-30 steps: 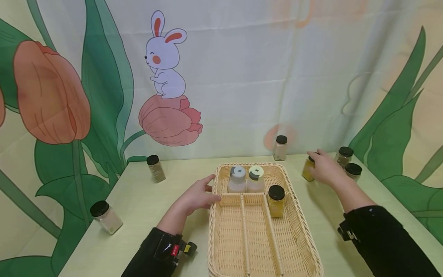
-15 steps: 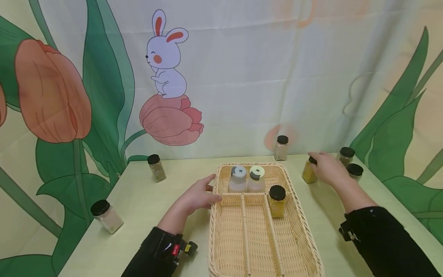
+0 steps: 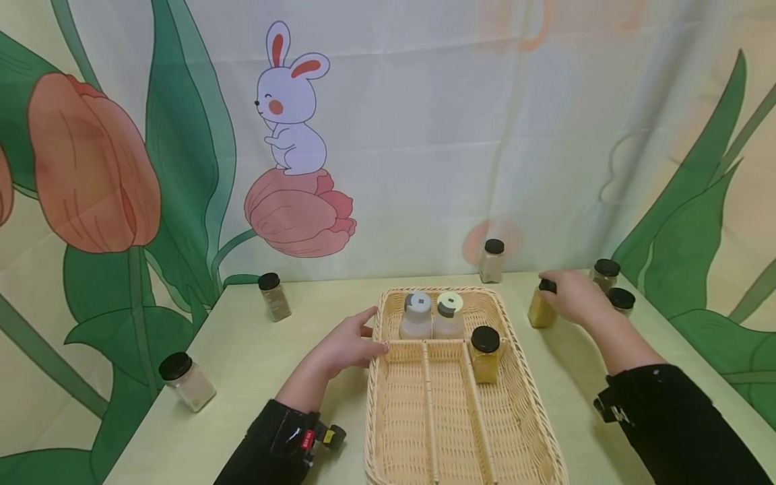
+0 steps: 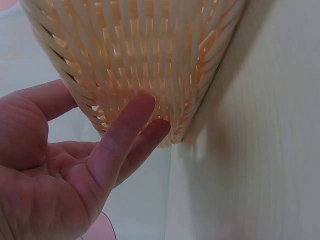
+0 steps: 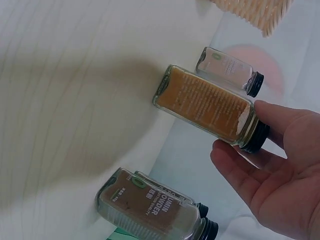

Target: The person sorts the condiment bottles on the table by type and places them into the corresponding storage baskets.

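My right hand (image 3: 576,295) pinches the black lid of a yellow-orange spice jar (image 5: 207,106) between thumb and fingers, right of the basket. Whether the jar's base touches the table cannot be told. My left hand (image 3: 347,342) holds the left side of the divided wicker basket (image 3: 526,377), its thumb over the rim and fingers along the outer wall (image 4: 155,55). Inside the basket, two pale-capped bottles, one grey-white (image 3: 415,320) and one cream-topped (image 3: 448,320), stand in the back compartment. Another yellow spice jar (image 3: 485,360) with a black lid stands in the right compartment.
Two dark jars (image 3: 605,275) stand just beyond my right hand; one reads cumin powder (image 5: 150,205). A pale jar (image 3: 492,263) stands at the back edge. At left are a brown-green jar (image 3: 275,300) and a beige jar (image 3: 190,385). A printed cloth hangs behind.
My right hand has closed on the yellow jar's lid, and the jar has shifted slightly toward me and straightened. My left hand and the basket have stayed put.
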Demonstrator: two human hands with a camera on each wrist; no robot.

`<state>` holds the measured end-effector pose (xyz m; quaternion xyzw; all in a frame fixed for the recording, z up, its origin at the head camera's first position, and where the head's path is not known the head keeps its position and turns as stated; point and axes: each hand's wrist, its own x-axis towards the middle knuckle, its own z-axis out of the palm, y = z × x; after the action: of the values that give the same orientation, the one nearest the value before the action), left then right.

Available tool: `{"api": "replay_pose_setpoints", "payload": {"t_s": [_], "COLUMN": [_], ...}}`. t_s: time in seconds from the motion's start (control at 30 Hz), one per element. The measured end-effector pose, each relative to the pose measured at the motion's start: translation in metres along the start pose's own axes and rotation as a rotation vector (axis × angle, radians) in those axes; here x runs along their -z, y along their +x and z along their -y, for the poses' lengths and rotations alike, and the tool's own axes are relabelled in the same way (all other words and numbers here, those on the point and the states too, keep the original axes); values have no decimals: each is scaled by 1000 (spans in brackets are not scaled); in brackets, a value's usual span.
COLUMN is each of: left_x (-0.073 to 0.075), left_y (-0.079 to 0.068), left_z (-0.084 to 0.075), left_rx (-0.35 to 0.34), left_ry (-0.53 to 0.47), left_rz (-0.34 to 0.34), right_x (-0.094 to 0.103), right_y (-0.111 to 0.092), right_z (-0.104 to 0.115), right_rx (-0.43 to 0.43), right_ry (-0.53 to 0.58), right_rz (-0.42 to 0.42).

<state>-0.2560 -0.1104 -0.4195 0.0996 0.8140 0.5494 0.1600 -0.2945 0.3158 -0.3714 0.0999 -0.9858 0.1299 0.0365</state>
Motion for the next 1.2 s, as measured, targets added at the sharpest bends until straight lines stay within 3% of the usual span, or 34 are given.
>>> {"api": "replay_pose_setpoints", "payload": {"t_s": [0.47, 0.93, 1.2], "left_x": [-1, 0, 0], "left_y": [-2, 0, 1], "left_z": [0, 1, 1], "left_rx": [2, 0, 2], "left_ry": [2, -9, 2], "left_rz": [-5, 0, -3], "right_x": [11, 42, 54], "right_y": [-9, -14, -19], "right_z": [4, 19, 25], "right_rx": [-71, 19, 6], "right_ry": [-36, 6, 67], "right_rz": [1, -71, -17]}}
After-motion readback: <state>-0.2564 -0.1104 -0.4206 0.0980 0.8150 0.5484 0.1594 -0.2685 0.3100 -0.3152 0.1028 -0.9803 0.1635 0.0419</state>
